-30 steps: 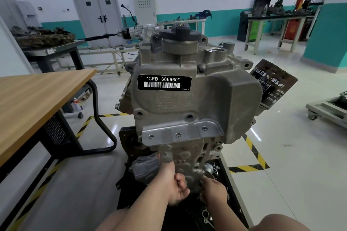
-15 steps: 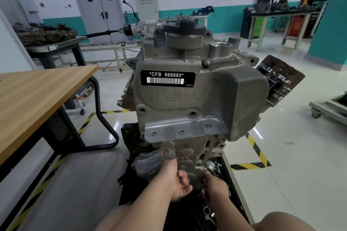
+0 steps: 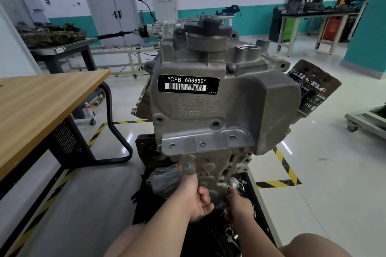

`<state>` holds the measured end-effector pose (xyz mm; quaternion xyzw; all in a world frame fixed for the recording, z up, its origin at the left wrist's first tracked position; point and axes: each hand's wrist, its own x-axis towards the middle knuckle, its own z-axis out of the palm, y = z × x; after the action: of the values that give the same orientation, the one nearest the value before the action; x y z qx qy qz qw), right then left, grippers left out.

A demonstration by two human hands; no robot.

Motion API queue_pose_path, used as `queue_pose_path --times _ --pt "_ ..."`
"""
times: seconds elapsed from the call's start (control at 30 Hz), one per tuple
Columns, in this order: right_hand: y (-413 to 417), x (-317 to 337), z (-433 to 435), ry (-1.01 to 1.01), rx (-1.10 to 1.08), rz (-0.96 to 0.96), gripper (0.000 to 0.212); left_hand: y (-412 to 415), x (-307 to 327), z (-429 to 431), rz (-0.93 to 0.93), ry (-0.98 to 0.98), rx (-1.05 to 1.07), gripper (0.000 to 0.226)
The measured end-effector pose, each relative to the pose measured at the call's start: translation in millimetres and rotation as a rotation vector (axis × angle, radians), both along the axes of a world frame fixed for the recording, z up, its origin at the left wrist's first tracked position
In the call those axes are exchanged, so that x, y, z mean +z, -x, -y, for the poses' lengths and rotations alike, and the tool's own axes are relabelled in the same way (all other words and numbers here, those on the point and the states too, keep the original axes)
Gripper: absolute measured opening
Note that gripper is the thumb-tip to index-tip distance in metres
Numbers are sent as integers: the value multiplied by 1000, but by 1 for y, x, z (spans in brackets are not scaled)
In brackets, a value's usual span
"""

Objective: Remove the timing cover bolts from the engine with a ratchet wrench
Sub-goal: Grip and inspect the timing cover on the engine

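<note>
The left hand (image 3: pixel 197 202) and right hand (image 3: pixel 238 207) have barely shifted, low against the engine (image 3: pixel 208 110). Their fingers (image 3: pixel 203 194) are curled (what they grip cannot be told).

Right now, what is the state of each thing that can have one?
double door, closed.
oil filler cap, fitted on top.
timing cover, in place.
left hand, fingers curled low on the cover; hold hidden.
right hand, low beside it; grip hidden.

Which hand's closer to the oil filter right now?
Right. The right hand is low at the engine's front, below and left of the oil filter; the left hand sits beside it, further to the left.
</note>
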<state>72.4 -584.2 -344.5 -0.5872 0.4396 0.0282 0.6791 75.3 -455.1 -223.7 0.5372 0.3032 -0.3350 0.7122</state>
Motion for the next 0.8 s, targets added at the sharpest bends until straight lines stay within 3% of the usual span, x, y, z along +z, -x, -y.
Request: queue_pose_path --times 0.17,0.37,0.6,0.8 --pt "-3 -4 -4 -186 -39 50 30 -2 0 0 3 1 -3 69" --pt "-1 -2 -1 171 90 14 48 -3 -1 -1 1 -6 -3 67" --pt "-2 1 0 -173 -50 79 25 -4 -2 -1 -9 -13 -10 70" --pt "-1 -4 0 -203 -61 96 27 -4 -1 1 -2 -7 -4 64"
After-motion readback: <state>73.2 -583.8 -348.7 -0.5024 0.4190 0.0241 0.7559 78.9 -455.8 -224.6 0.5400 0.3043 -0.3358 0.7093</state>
